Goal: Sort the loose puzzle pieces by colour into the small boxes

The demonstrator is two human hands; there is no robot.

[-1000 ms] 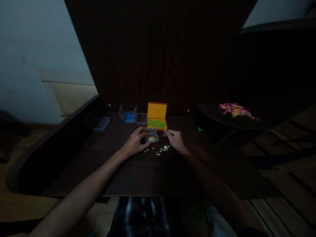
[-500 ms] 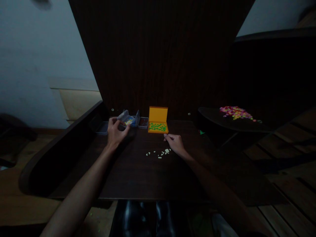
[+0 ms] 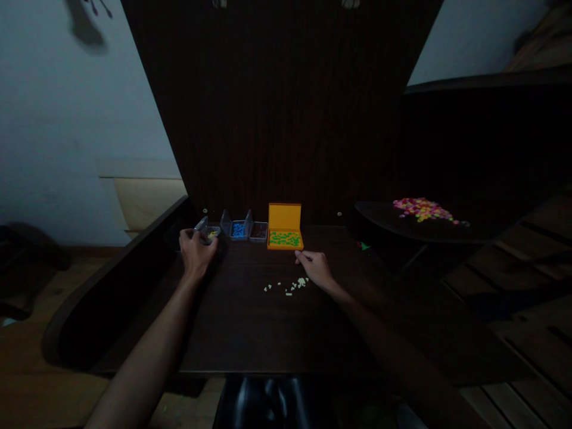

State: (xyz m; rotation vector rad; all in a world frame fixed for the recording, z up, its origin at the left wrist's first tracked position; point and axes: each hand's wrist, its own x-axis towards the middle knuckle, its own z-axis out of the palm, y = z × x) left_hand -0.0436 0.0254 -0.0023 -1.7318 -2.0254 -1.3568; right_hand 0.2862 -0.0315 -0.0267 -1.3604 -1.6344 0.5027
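Note:
My left hand (image 3: 195, 252) grips a small clear plastic box (image 3: 208, 231) with yellow bits in it at the far left of the dark table (image 3: 250, 322), its lid up. Right of it stand a clear box of blue bits (image 3: 238, 229), a clear box with dark contents (image 3: 258, 231), and an open orange box (image 3: 285, 227) holding green bits. My right hand (image 3: 314, 267) rests on the table with its fingers curled together beside a scatter of pale small bits (image 3: 290, 287); what the fingers pinch, if anything, is too small to see.
A dark wooden panel (image 3: 286, 119) rises behind the table. On a round dark surface at the right lies a pile of pink and yellow bits (image 3: 422, 209). A green bit (image 3: 361, 245) lies near the table's right edge. A curved dark rail (image 3: 116, 274) borders the left.
My left hand has carried the clear box of yellow bits from the table's middle, by the pale bits, to the far left of the box row. My right hand has stayed put.

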